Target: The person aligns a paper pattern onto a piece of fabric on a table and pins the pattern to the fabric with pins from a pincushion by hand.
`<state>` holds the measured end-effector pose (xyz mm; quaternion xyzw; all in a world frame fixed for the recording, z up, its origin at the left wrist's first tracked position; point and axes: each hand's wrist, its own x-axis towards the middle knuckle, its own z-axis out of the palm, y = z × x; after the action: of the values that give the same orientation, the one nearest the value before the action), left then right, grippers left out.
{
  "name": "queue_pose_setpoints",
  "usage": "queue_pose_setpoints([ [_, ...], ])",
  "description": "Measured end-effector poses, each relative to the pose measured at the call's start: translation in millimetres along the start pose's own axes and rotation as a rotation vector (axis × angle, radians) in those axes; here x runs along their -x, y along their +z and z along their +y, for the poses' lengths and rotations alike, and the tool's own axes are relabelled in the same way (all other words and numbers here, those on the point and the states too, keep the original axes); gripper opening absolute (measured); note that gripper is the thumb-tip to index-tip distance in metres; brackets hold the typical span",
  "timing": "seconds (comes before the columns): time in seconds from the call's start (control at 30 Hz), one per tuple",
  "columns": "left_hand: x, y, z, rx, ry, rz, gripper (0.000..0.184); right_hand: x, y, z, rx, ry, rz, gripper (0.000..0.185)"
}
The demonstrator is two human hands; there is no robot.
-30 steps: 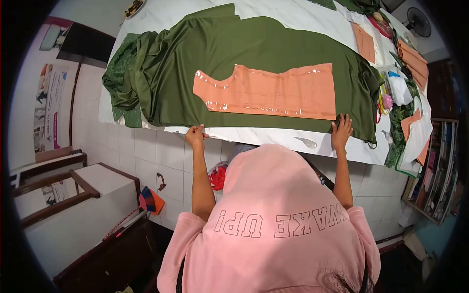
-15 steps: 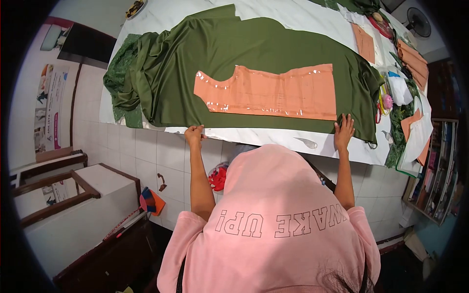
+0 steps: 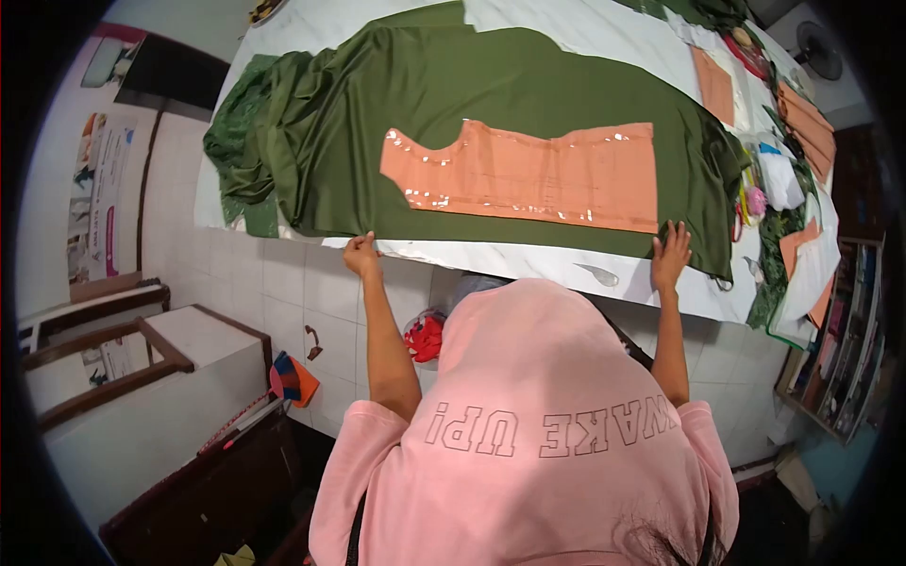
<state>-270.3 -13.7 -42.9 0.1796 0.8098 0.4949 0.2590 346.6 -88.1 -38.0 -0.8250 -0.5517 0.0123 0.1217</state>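
A large dark green fabric point(image 3: 528, 85) lies spread over the table, bunched into folds at its left end. On it rests an orange pattern piece point(image 3: 538, 174) with a curved cutout at its left side and shiny bits along its edges. My left hand point(image 3: 362, 255) pinches the fabric's near edge, left of the pattern piece. Near the pattern's lower right corner, my right hand point(image 3: 671, 257) lies flat with fingers spread on the green fabric.
The white marbled table point(image 3: 453, 257) has its near edge just in front of me. Green lace point(image 3: 250, 222) hangs at the left. Orange scraps point(image 3: 713, 85), a clear plastic bag point(image 3: 780, 179) and more lace crowd the right end. A red bundle point(image 3: 425, 338) sits below.
My left hand has slid a little left along the fabric edge. The right hand stays by the pattern's corner. The whole view has shifted slightly.
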Motion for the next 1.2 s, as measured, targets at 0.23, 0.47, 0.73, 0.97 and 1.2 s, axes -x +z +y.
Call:
queue_pose_setpoints([
  [0.23, 60.2, 19.0, 36.0, -0.754, 0.574, 0.202, 0.037, 0.8, -4.2, -7.1, 0.012, 0.014, 0.006, 0.05],
  [0.47, 85.6, 41.6, 15.5, -0.988, 0.909, -0.27, 0.069, 9.3, -10.6, -7.9, 0.029, 0.014, -0.01, 0.051],
  [0.73, 83.8, 34.9, 8.9, -1.079, 0.816, -0.265, 0.073, 23.0, -19.1, 20.9, 0.185, 0.313, -0.019, 0.053],
  [0.97, 64.0, 47.5, 44.5, -0.868, 0.722, -0.277, 0.053, 8.2, -44.0, 6.8, 0.151, 0.242, 0.182, 0.038],
  [1.2, 67.0, 85.8, 61.6, 0.037, -0.161, -0.428, 0.016, -46.7, -14.6, -42.3, -0.465, 0.383, -0.023, 0.02],
])
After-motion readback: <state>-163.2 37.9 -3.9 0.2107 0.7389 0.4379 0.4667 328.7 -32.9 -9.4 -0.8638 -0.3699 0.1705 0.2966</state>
